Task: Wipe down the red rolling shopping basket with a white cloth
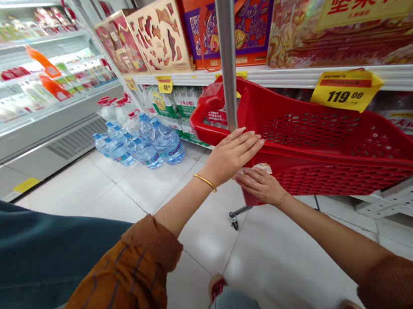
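Observation:
A red plastic basket cart (314, 173) with perforated sides stands alongside the shelf, its red handle (205, 119) at the left end. My left hand (234, 152), with a gold bangle at its wrist, rests on the cart's near corner beside the base of a grey metal pole. Its fingers are stretched out and lie flat. Just below it, my right hand (259, 184) presses against the cart's side, fingers fairly straight, over a crumpled white tissue (263, 167). Most of the tissue is hidden under the palm.
Several large water bottles (143, 141) stand on the tiled floor at left, near a lit refrigerated case (24, 64). Gift boxes (161, 37) line the shelf above, with yellow price tags (346, 89) along its edge. A caster (233, 221) shows under the cart.

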{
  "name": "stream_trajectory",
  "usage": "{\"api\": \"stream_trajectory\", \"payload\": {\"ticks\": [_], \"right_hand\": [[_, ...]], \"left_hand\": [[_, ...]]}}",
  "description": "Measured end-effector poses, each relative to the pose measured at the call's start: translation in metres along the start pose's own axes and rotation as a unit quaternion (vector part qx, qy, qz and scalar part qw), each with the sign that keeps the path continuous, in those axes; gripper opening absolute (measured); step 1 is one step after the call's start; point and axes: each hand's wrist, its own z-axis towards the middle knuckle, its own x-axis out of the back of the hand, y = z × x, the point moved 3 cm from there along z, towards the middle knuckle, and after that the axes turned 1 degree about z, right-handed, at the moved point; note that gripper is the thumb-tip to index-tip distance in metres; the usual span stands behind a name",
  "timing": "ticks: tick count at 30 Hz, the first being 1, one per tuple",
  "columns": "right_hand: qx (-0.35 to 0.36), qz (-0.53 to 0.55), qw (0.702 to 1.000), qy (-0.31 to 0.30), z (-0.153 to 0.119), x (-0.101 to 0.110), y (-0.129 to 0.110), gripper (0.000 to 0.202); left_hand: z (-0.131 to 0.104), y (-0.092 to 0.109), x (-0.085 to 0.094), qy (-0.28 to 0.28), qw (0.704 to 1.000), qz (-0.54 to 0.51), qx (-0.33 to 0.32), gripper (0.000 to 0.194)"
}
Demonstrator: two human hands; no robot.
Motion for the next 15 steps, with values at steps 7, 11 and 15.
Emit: {"api": "stream_trajectory", "payload": {"ticks": [7,11,15], "right_hand": [[0.001,0.053,0.998,-0.015,-0.022,-0.005,-0.013,0.044],[0.022,0.06,0.998,0.001,-0.013,0.0,-0.013,0.043],[0.033,0.062,0.997,-0.01,-0.004,0.001,-0.009,0.044]], "left_hand": [[-0.015,0.009,-0.01,-0.064,0.995,0.066,-0.039,0.045],[-0.037,0.008,-0.021,-0.084,0.986,0.089,-0.109,0.053],[-0.056,0.002,-0.037,-0.105,0.977,0.103,-0.157,0.052]]}}
